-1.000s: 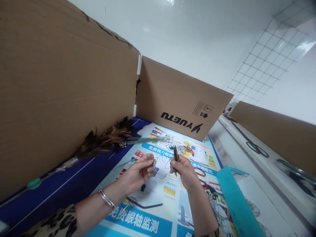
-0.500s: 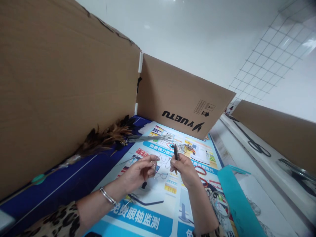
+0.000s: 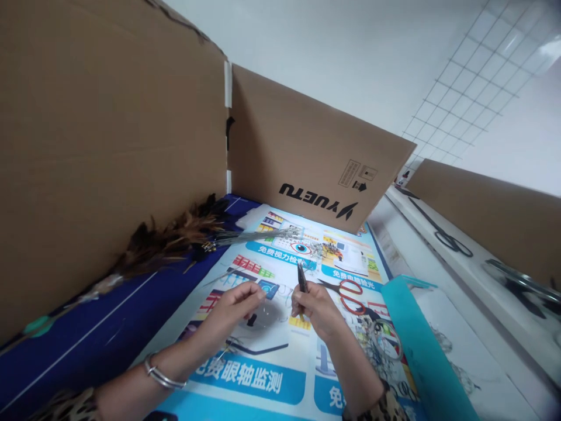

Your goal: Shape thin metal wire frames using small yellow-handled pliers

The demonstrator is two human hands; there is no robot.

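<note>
My left hand (image 3: pixel 244 303) is closed in a pinch, with thumb and fingertips pressed together. From it comes what looks like a fine wire (image 3: pixel 265 311), too thin to follow clearly. My right hand (image 3: pixel 319 309) grips a slim dark pointed tool (image 3: pixel 301 277), its tip upward; whether it is tweezers or pliers I cannot tell. A faint wire curve shows beside the right fingers. Both hands hover over the printed poster (image 3: pixel 258 380), a gap between them. Red-handled scissors (image 3: pixel 352 297) lie just right of my right hand.
Brown feathers (image 3: pixel 162 242) lie along the left cardboard wall (image 3: pixel 105 128). A bundle of thin wires (image 3: pixel 249 235) lies farther back. Tangled wire pieces (image 3: pixel 372 345) are at the right by a teal box flap (image 3: pixel 423 351). A second cardboard panel (image 3: pixel 315 146) stands behind.
My hands have drawn apart, the left moving down and left. The wire loops that stretched between them no longer span the gap. The view has shifted, showing more of the scissors.
</note>
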